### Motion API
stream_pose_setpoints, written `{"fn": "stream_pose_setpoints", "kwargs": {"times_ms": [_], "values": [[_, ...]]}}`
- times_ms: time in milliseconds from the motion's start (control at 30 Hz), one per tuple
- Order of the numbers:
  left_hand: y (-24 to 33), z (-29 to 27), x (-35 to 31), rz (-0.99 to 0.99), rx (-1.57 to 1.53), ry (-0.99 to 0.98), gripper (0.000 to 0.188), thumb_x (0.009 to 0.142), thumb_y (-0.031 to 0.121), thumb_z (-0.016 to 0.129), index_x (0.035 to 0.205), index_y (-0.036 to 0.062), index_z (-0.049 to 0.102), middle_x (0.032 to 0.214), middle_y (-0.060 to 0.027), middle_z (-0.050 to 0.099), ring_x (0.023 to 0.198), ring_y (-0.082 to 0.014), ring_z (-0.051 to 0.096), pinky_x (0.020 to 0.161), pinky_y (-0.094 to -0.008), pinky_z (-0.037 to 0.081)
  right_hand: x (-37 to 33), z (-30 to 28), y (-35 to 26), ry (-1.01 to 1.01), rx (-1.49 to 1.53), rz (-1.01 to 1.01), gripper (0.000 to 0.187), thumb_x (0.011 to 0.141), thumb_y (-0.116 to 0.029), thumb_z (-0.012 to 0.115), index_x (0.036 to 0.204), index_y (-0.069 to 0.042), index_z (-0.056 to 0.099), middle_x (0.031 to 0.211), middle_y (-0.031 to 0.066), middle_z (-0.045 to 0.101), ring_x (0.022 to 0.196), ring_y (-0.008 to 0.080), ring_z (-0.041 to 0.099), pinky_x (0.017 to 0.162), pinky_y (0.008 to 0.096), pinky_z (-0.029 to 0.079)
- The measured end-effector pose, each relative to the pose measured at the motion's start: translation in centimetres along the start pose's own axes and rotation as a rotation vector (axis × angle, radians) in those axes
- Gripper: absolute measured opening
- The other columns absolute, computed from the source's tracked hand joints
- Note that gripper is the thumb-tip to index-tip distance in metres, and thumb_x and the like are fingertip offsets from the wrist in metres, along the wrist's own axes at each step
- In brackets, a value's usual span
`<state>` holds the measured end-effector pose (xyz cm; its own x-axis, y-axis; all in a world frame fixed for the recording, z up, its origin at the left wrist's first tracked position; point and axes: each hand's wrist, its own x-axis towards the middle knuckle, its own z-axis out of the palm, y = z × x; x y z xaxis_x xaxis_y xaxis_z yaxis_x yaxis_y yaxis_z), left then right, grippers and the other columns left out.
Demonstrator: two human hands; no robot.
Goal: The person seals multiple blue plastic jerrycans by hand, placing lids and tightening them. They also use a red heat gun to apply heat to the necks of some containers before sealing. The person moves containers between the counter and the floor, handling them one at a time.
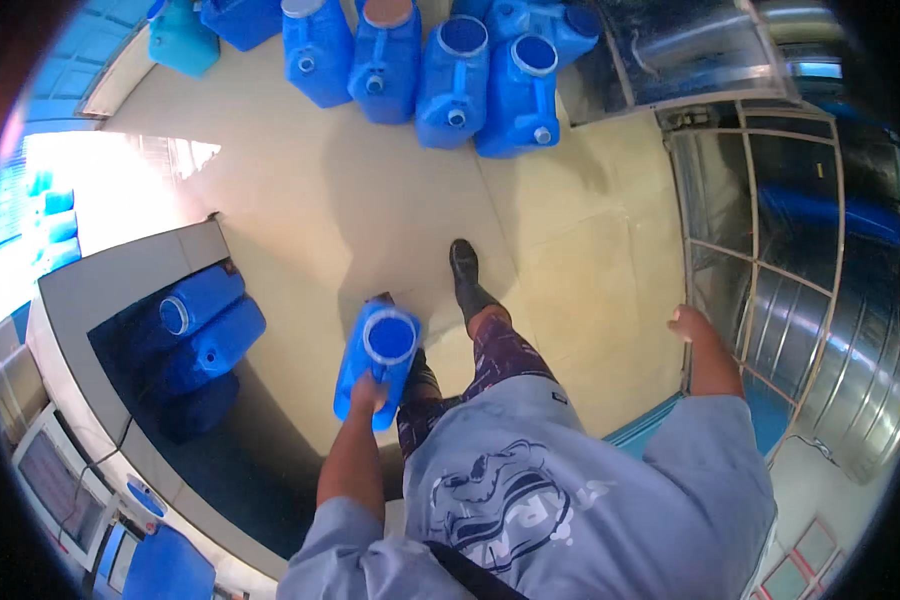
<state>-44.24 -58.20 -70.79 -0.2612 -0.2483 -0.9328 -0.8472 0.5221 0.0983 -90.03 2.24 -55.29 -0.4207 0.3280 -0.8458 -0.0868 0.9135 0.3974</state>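
My left hand (pixel 370 391) is closed round the handle of a blue plastic water jug (pixel 353 362). The jug hangs beside my left leg, its wide round blue cap with a pale rim facing up. Out to the right, my right hand (pixel 692 323) has its fingers loosely curled, and nothing shows in them. It is close to the metal rack frame (pixel 688 262); whether they touch, I cannot tell.
Several blue jugs (pixel 453 85) stand in a group at the far side, with a teal jug (pixel 184 42) at the far left. More blue jugs (pixel 208 340) lie in a counter recess (pixel 130 270) on the left. Shiny steel tanks (pixel 820 350) are behind the rack. Pale flooring (pixel 590 250) lies ahead.
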Motion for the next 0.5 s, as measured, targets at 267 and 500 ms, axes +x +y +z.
{"fn": "stream_pose_setpoints", "kwargs": {"times_ms": [267,500], "values": [[15.5,-3.8,13.2,0.143,-0.126,0.086,0.061,0.089,0.035,0.069,0.13,-0.0055,0.051,0.128,-0.0337,0.062,0.12,-0.0468,0.061,0.101,-0.0498,0.05,4.3,11.3,4.1,0.009,0.356,-0.124,0.042,0.096,-0.038,0.066,0.118,-0.002,0.063,0.113,0.0205,0.071,0.109,0.0325,0.069,0.096,0.043,0.053],[26.0,-8.2,18.2,0.446,-0.255,0.288,0.056,0.092,0.032,0.064,0.131,-0.0058,0.054,0.13,-0.0314,0.061,0.122,-0.045,0.06,0.106,-0.0472,0.047,3.1,12.2,7.3,-0.007,0.271,0.079,0.039,0.097,-0.032,0.065,0.121,-0.001,0.063,0.115,0.0192,0.071,0.111,0.0323,0.068,0.098,0.043,0.052]]}}
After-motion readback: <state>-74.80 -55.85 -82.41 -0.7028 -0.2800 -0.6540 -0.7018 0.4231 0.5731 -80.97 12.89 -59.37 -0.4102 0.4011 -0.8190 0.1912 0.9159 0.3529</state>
